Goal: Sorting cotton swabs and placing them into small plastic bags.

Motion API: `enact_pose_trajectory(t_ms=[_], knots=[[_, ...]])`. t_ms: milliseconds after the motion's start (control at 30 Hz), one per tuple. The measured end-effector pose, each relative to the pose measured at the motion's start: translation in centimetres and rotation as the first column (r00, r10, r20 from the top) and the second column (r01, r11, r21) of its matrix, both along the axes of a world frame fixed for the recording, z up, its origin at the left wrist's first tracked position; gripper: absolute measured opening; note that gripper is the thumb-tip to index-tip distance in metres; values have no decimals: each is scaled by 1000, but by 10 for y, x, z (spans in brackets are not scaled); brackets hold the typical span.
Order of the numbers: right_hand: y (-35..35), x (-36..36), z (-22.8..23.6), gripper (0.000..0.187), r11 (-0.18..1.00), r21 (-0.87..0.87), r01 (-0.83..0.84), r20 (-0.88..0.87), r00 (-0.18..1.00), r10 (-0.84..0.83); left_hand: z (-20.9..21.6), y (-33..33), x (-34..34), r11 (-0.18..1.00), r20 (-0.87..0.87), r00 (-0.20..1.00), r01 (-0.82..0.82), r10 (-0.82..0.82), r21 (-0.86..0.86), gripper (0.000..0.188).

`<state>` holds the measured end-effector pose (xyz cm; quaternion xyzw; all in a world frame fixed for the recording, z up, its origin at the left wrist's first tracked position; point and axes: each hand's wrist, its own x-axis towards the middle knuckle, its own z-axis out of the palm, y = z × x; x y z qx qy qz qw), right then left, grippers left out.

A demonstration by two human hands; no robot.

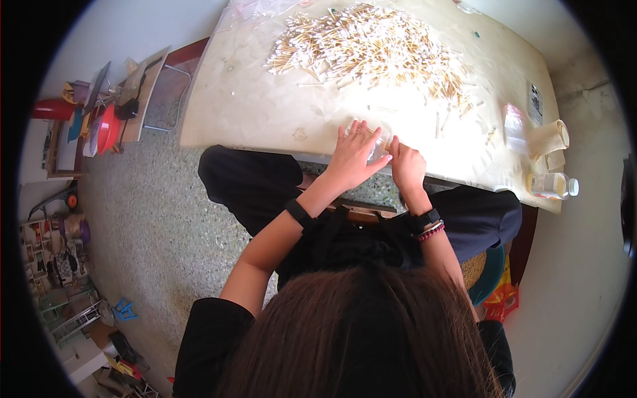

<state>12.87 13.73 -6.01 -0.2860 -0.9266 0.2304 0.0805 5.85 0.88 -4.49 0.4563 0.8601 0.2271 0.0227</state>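
At the table's near edge, my left hand (pixel 355 154) lies with fingers spread and stretched over a clear plastic container (pixel 383 138). Part of that container is hidden under the palm, so its full shape does not show. My right hand (pixel 408 166) is closed, its index finger and thumb pressed together against the container's right side. Whatever is inside those fingers is too small to make out. Beyond both hands spreads a big loose heap of cotton swabs (pixel 368 50) with white tips and tan sticks. A few single swabs (pixel 437 123) lie apart from it.
The cream table (pixel 245 106) ends just before my lap. Toward its right corner are a bottle with a white cap (pixel 554 186), a paper roll (pixel 549 139) and a clear plastic packet (pixel 515 126). A green tub (pixel 494 275) stands below on the right; a red bowl (pixel 108 129) is far left.
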Motion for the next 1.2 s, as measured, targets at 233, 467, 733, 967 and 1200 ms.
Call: enact_pose_trajectory(t_ms=[233,467,733,967,1200], knots=[[-1,0,-1,45,999,-39,27,-39,999,-29,-18,13,11,992,-149,980,-126,129,27,49],[-6,-5,0,43,999,-39,17,-58,998,-19,-9,15,14,984,-93,988,-108,122,142,43],[-10,-15,1,22,994,-104,38,-98,994,-48,-14,18,20,969,-79,985,-137,156,205,44],[-9,-20,-2,21,987,-152,-55,-168,985,29,-14,16,17,958,188,979,-129,82,256,41],[-9,-21,0,34,986,-117,-115,-133,986,99,-19,19,18,944,160,981,-156,113,292,40]])
